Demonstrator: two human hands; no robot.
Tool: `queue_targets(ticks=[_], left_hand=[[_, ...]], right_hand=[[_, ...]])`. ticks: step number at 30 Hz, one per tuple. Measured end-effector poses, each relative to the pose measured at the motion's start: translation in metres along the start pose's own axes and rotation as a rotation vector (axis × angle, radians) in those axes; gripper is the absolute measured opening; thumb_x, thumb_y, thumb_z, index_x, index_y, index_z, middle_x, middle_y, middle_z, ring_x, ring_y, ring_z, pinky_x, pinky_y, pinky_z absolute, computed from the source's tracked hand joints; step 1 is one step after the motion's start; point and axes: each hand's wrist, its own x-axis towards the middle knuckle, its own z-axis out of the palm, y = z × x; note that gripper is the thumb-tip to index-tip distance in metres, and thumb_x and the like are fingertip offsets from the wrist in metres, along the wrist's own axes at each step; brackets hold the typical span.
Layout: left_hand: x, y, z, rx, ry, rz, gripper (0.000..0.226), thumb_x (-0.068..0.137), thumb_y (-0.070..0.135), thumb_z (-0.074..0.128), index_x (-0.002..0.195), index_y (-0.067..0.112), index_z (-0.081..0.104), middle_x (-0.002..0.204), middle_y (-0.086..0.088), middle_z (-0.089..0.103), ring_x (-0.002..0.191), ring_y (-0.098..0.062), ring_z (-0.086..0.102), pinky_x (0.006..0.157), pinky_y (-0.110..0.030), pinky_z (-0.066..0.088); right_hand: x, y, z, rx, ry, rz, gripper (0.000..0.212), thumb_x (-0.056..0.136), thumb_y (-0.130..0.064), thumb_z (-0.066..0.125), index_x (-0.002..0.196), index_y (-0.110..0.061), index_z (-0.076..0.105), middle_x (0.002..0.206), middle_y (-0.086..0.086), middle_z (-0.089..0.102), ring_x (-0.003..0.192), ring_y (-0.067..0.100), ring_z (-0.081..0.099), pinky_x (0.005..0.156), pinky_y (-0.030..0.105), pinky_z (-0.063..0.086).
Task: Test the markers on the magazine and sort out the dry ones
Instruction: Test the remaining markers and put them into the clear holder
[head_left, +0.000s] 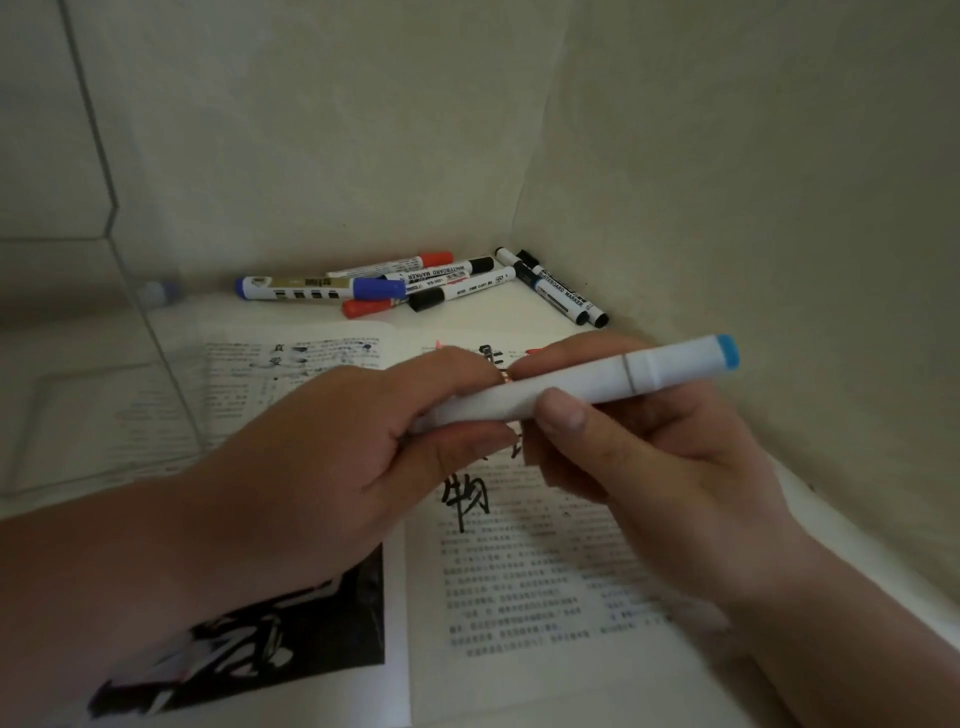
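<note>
A white marker (587, 384) with a light-blue end cap (726, 352) lies across the middle of the view, held in both hands above the open magazine (524, 587). My left hand (363, 431) grips its left end, which is hidden in the fingers. My right hand (639, 457) holds the barrel with the thumb on top. The magazine's right page bears printed text, black pen strokes (465, 499) and some red marks (535, 351). A pile of several whiteboard markers (415, 283) with blue, red and black caps lies beyond the magazine.
Cloth-covered walls close in behind and on the right (753, 208). A clear plastic box (104, 364) stands at the left, its edge over the magazine's left page. A dark picture (291, 639) fills the lower left page.
</note>
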Motion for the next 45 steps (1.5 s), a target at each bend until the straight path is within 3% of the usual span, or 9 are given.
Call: queue_targets(ticks=[5, 7, 9, 12, 18, 22, 35, 40, 45], left_hand=[[-0.005, -0.016, 0.008, -0.107, 0.052, -0.085, 0.043, 0.093, 0.066, 0.044, 0.133, 0.058, 0.030, 0.099, 0.014, 0.057, 0.075, -0.015, 0.061, 0.065, -0.030, 0.053], [0.002, -0.016, 0.015, -0.177, 0.137, -0.081, 0.044, 0.089, 0.041, 0.053, 0.131, 0.046, 0.041, 0.092, 0.007, 0.064, 0.077, -0.009, 0.064, 0.070, -0.014, 0.052], [0.011, -0.009, 0.021, -0.272, 0.144, -0.131, 0.043, 0.079, 0.024, 0.049, 0.122, 0.016, 0.050, 0.076, 0.011, 0.062, 0.081, 0.010, 0.062, 0.069, 0.001, 0.044], [0.008, 0.003, 0.017, -0.358, 0.100, -0.230, 0.043, 0.072, 0.019, 0.051, 0.115, 0.017, 0.050, 0.087, 0.019, 0.061, 0.081, 0.024, 0.058, 0.073, 0.003, 0.040], [-0.006, -0.015, 0.000, 0.165, -0.017, -0.102, 0.017, 0.098, 0.046, 0.058, 0.114, 0.044, 0.062, 0.104, 0.030, 0.065, 0.100, 0.013, 0.059, 0.081, -0.007, 0.045], [-0.004, -0.017, 0.001, 0.162, -0.032, -0.022, 0.028, 0.098, 0.044, 0.055, 0.120, 0.034, 0.069, 0.106, 0.023, 0.059, 0.098, 0.001, 0.059, 0.081, -0.018, 0.046], [-0.005, -0.017, 0.002, 0.180, 0.001, -0.043, 0.032, 0.101, 0.051, 0.043, 0.127, 0.042, 0.058, 0.104, 0.031, 0.058, 0.097, 0.010, 0.055, 0.084, -0.004, 0.038], [-0.005, -0.019, 0.003, 0.165, 0.008, -0.011, 0.034, 0.101, 0.047, 0.046, 0.130, 0.037, 0.058, 0.105, 0.036, 0.052, 0.100, 0.013, 0.053, 0.088, -0.005, 0.037], [-0.003, -0.021, 0.003, 0.131, 0.013, 0.032, 0.029, 0.100, 0.036, 0.052, 0.125, 0.028, 0.066, 0.109, 0.021, 0.057, 0.103, 0.001, 0.057, 0.085, -0.014, 0.044]], right_hand=[[0.004, -0.006, -0.047, -0.118, 0.450, -0.026, 0.016, 0.081, -0.016, 0.072, 0.072, -0.023, 0.061, 0.056, 0.002, 0.047, 0.048, 0.017, 0.037, 0.048, 0.027, 0.028], [0.005, -0.004, -0.063, -0.301, 0.509, 0.052, 0.022, 0.070, -0.023, 0.077, 0.066, -0.025, 0.055, 0.054, 0.004, 0.045, 0.046, 0.016, 0.034, 0.048, 0.028, 0.027], [0.005, 0.000, -0.069, -0.281, 0.497, 0.153, 0.017, 0.069, -0.014, 0.073, 0.063, -0.019, 0.057, 0.051, 0.007, 0.044, 0.043, 0.017, 0.035, 0.048, 0.026, 0.025], [0.003, -0.001, -0.066, -0.201, 0.338, 0.286, 0.005, 0.076, -0.008, 0.068, 0.074, -0.006, 0.072, 0.061, 0.019, 0.063, 0.049, 0.028, 0.055, 0.045, 0.027, 0.033], [-0.001, -0.002, -0.054, -0.469, 0.081, 0.430, 0.016, 0.074, -0.020, 0.086, 0.085, -0.013, 0.077, 0.070, 0.014, 0.070, 0.057, 0.021, 0.058, 0.048, 0.027, 0.044], [0.000, 0.001, -0.045, -0.419, 0.075, 0.446, 0.007, 0.083, -0.010, 0.081, 0.081, -0.010, 0.074, 0.060, 0.008, 0.066, 0.049, 0.016, 0.056, 0.043, 0.023, 0.043], [0.001, -0.004, -0.029, -0.567, 0.001, 0.434, 0.007, 0.083, -0.014, 0.079, 0.078, -0.017, 0.076, 0.068, 0.001, 0.070, 0.060, 0.009, 0.060, 0.054, 0.020, 0.046], [0.004, 0.002, -0.036, -0.637, 0.161, 0.446, 0.014, 0.080, -0.007, 0.076, 0.070, -0.011, 0.067, 0.057, -0.003, 0.059, 0.052, 0.007, 0.049, 0.049, 0.019, 0.038], [0.001, 0.002, -0.033, -0.494, 0.115, 0.426, 0.017, 0.085, 0.000, 0.075, 0.072, -0.008, 0.068, 0.054, -0.002, 0.056, 0.047, 0.007, 0.044, 0.045, 0.017, 0.034]])
